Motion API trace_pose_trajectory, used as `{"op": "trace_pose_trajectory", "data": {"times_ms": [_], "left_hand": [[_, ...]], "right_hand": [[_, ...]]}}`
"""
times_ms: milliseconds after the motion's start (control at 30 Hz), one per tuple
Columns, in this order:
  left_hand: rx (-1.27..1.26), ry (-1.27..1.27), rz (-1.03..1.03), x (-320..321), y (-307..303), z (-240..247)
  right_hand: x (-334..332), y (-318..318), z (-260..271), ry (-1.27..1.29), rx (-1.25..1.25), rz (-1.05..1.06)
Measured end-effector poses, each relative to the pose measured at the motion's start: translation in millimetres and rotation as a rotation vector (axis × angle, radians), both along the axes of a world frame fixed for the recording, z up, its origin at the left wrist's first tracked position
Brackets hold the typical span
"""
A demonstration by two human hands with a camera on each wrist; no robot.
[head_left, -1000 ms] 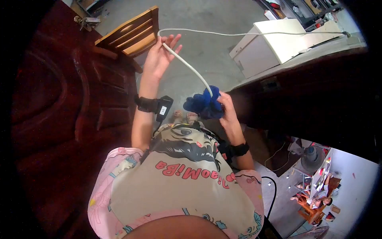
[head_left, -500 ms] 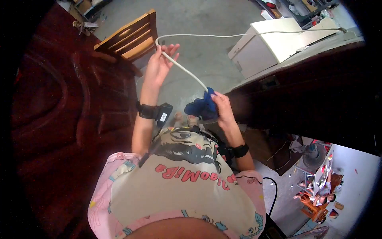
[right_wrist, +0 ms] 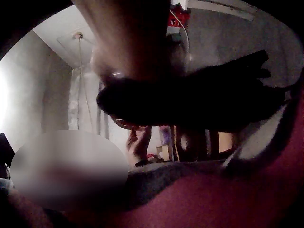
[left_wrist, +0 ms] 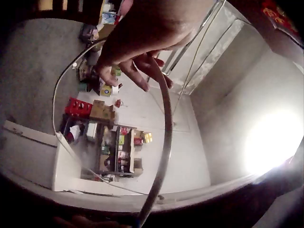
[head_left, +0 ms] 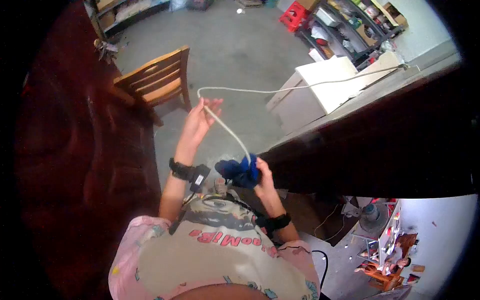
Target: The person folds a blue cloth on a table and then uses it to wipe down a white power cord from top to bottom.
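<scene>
cable (head_left: 227, 131) slants taut from the left hand (head_left: 196, 125), up at 11 o'clock, to the right hand (head_left: 263, 176) at 5. the left pinches its bend, the right grips a cloth (head_left: 235, 171) bunched round it, likely so the stretch lies straight.

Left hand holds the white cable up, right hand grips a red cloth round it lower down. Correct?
Not quite: the cloth is blue, not red. The head view shows the right hand gripping a blue cloth round the white cable, lower down than the left hand, which holds the cable up.
</scene>
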State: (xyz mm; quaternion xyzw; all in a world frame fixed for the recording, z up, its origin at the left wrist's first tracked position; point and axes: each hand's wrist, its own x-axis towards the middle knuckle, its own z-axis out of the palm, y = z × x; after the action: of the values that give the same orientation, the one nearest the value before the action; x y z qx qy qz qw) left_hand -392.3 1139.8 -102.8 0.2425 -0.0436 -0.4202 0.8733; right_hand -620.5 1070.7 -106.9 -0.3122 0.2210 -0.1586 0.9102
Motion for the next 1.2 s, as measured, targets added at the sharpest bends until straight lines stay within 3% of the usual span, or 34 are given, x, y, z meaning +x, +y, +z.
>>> {"op": "trace_pose_trajectory", "data": {"times_ms": [100,167,433,633,700,767,900,967,1100,1200], "left_hand": [[-0.046,-0.016,-0.004,-5.2,6.0,-4.2],[-0.008,0.008,0.034,-7.0,9.9,-7.1],[-0.069,0.06,0.046,-3.1,16.1,-16.0],[-0.045,0.182,0.06,-2.1,14.0,-23.5],[-0.053,0.15,0.025,-0.8,15.3,-28.0],[-0.108,0.104,-0.008,2.5,7.5,-27.1],[-0.084,0.146,-0.001,7.8,4.3,-30.2],[-0.193,0.16,0.031,10.4,6.4,-28.5],[-0.212,0.1,0.06,14.6,10.4,-23.7],[-0.214,0.07,0.048,18.0,11.9,-23.0]], "right_hand": [[5.7,3.6,15.4,0.033,-0.049,0.046],[7.2,2.2,3.7,0.08,-0.325,0.155],[13.6,-9.0,-11.1,0.18,-0.547,0.074],[17.3,-2.7,-6.3,0.256,-0.39,0.015],[16.3,0.2,3.1,0.189,-0.197,0.037],[19.1,6.4,29.6,0.28,-0.066,0.0],[12.1,-3.1,16.9,0.167,0.025,-0.019],[3.5,-12.6,5.6,-0.1,0.115,0.181],[-0.4,-4.8,-2.7,0.074,-0.073,-0.006],[6.0,-6.2,1.3,0.165,-0.265,0.087]]}}
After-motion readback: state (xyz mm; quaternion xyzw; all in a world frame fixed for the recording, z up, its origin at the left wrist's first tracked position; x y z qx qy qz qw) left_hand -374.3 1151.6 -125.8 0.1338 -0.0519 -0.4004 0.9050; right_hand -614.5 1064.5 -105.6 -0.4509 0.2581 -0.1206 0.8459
